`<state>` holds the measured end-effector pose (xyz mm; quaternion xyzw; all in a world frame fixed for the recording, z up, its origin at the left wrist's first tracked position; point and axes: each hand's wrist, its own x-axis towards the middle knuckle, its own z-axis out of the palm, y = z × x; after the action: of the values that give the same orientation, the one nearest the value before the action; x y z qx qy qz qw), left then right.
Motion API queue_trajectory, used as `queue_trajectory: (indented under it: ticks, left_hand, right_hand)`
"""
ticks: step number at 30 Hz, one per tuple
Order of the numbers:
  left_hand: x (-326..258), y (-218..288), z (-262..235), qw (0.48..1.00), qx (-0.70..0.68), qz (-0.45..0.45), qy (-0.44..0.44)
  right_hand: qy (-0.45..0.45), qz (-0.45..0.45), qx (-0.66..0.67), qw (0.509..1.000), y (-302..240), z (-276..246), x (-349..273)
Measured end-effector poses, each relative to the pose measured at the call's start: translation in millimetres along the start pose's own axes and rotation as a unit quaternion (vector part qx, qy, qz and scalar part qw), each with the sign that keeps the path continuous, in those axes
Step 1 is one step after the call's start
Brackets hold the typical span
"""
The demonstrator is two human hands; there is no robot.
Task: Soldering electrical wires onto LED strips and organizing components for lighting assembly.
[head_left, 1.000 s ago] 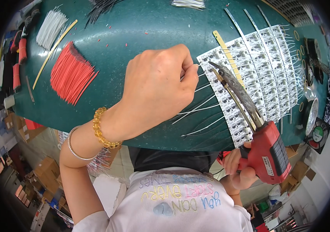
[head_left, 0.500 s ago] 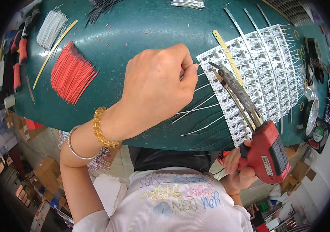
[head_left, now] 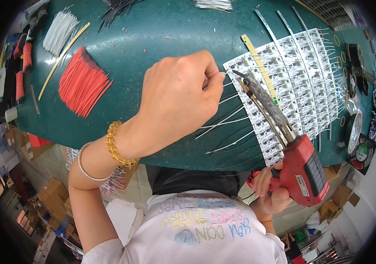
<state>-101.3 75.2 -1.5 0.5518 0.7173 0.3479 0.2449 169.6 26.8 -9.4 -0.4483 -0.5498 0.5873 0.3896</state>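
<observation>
My left hand (head_left: 181,92) is closed in a pinch beside the upper left corner of a white circuit board panel (head_left: 270,143). Whatever its fingertips hold is too small or hidden to make out. My right hand (head_left: 270,189) grips the red handle of a soldering gun (head_left: 304,171), finger at its trigger. The gun's dark tip and thin brass feed tube reach over the board's left edge, close to my left fingertips. Several white and dark wires (head_left: 225,124) stick out from that edge below my left hand. A yellow strip (head_left: 257,57) and metal strips (head_left: 269,27) lie across the panel.
Bundles of red wires (head_left: 82,83), white wires (head_left: 60,33) and black wires (head_left: 116,11) lie on the green table (head_left: 122,79). A yellow stick (head_left: 60,61) rests between the red and white ones. Right of the panel are rubber bands (head_left: 337,40) and a round metal dish (head_left: 354,132).
The soldering gun has shifted slightly left, its tip now nearer my left fingertips. My left hand has stayed almost in place, still pinched.
</observation>
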Motion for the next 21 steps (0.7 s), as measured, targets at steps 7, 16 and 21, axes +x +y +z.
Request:
queue_trajectory:
  ticks: [7,16,21]
  left_hand:
    - [0.0,0.7,-0.5,1.000,0.004,-0.002,0.000]
    - [-1.0,0.1,1.1,1.000,0.012,0.004,0.004]
    - [-1.9,0.9,0.5,1.000,0.015,0.001,0.001]
  right_hand:
    - [-0.007,-0.013,-0.044,0.999,8.0,-8.5,-4.8]
    - [0.008,-0.031,-0.063,0.997,15.5,-16.7,-10.4]
    - [0.015,-0.024,-0.067,0.997,13.9,-15.4,-11.2]
